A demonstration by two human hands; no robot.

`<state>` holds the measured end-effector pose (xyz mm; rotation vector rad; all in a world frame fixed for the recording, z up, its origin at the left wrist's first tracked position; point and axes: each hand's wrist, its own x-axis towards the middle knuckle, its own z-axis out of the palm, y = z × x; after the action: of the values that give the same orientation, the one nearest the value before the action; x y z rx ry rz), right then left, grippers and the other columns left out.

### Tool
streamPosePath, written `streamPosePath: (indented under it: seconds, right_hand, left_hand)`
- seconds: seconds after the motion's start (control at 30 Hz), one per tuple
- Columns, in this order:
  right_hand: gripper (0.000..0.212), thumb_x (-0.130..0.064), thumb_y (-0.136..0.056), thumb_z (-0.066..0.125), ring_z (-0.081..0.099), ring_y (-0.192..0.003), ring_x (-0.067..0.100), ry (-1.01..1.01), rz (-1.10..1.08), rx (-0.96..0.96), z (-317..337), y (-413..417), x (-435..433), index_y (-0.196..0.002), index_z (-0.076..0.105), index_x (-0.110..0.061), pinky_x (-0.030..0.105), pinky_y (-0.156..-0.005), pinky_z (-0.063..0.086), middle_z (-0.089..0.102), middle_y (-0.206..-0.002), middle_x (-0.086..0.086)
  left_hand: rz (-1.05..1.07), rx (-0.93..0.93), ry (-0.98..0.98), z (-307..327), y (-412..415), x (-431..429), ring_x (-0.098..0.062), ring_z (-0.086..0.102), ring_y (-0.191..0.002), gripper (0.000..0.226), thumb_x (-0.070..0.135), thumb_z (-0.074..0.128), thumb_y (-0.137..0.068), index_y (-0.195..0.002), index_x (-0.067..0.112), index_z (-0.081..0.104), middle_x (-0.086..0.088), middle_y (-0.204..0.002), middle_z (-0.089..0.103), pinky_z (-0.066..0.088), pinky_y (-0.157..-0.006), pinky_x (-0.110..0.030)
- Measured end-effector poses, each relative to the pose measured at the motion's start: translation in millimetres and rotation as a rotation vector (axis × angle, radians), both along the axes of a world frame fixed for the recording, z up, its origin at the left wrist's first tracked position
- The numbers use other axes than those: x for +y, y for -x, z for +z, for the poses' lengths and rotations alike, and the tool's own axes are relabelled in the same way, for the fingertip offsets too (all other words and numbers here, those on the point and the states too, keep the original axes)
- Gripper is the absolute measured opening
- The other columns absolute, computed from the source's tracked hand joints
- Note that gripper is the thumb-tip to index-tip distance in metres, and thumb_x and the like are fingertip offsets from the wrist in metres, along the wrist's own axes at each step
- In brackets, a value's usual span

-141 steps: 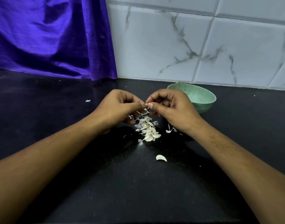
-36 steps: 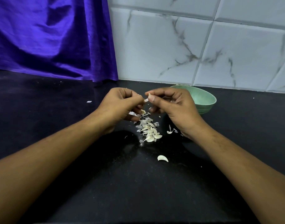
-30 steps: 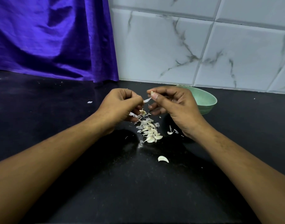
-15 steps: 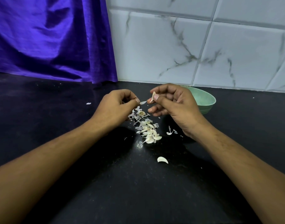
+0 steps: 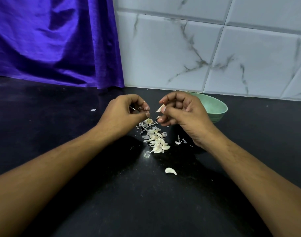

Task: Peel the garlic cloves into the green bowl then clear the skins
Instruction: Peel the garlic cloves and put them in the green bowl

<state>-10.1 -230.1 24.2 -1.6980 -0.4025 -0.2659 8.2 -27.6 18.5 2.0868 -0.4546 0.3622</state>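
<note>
right hand (image 5: pixel 182 115) pinches garlic clove (image 5: pixel 161 108) between thumb and forefinger | left hand (image 5: pixel 127 113) curled, thumb on fingertips, hold unclear | green bowl (image 5: pixel 214 106) behind right hand, contents can't tell | clove-and-skin pile (image 5: pixel 155 139) on black counter (image 5: pixel 146 202) between wrists | lone clove (image 5: pixel 170 171) nearer the camera
</note>
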Motion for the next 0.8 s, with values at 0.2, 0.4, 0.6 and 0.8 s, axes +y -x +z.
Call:
streamPosePath:
  seconds: [0.2,0.4,0.6,0.8]
  right_hand:
    - [0.009,0.001,-0.091,0.073,0.073,-0.068,0.021,0.077,-0.026,-0.031,-1,0,1,-0.094,0.070,-0.008,0.030,-0.063,0.060,0.072,-0.074,0.010]
    - [0.009,0.004,-0.088,0.075,0.072,-0.068,0.020,0.131,-0.041,-0.063,0,0,-1,-0.091,0.073,-0.004,0.024,-0.062,0.057,0.074,-0.077,0.012]
    - [0.009,0.000,-0.087,0.077,0.074,-0.070,0.020,0.190,-0.045,-0.104,0,3,2,-0.089,0.077,-0.008,0.022,-0.065,0.055,0.076,-0.078,0.010]
    - [0.008,0.008,-0.088,0.072,0.074,-0.069,0.020,0.030,0.061,-0.019,3,8,4,-0.092,0.073,0.002,0.024,-0.065,0.058,0.076,-0.076,0.008]
  left_hand:
    - [-0.080,-0.005,-0.004,1,6,-4,-0.002,0.061,-0.065,0.006,0.032,0.077,-0.092,-0.090,0.026,0.078,0.001,-0.078,0.076,0.052,-0.066,-0.027]
    - [-0.049,-0.013,-0.020,4,9,-5,-0.023,0.067,-0.068,0.009,0.033,0.078,-0.091,-0.086,0.026,0.079,-0.003,-0.076,0.075,0.056,-0.070,-0.043]
    - [-0.017,0.026,-0.027,6,11,-4,-0.006,0.063,-0.063,0.009,0.027,0.077,-0.088,-0.080,0.024,0.080,0.002,-0.072,0.075,0.056,-0.069,-0.035]
    - [-0.094,0.225,0.184,11,15,-7,-0.014,0.063,-0.064,0.016,0.007,0.072,-0.089,-0.075,0.003,0.075,-0.012,-0.071,0.072,0.056,-0.062,-0.028]
